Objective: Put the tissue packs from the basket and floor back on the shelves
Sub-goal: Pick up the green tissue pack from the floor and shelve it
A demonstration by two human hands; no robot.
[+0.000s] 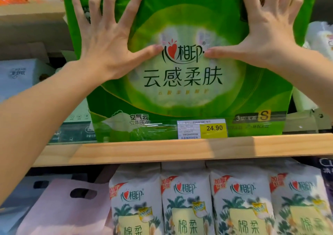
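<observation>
Light wooden shelf board (162, 151) runs across the middle of the frame, with a white-and-yellow price tag (201, 128) clipped on its front edge. Grey metal bracket (306, 121) at right. Pale upper shelf (30, 13) at upper left. Dark gap under the board. Even indoor light.

Two hands and two forearms show, bare from fingertips to the picture's edge. The left hand (106, 41), in front of the left half of the green tissue pack (182, 94), has long slim fingers and a short rounded thumbnail. The right hand (268, 36), in front of the pack's right half, looks alike. The left forearm (36, 123) shows lower left of the pack, the right forearm (317, 76) at its right edge.
</observation>
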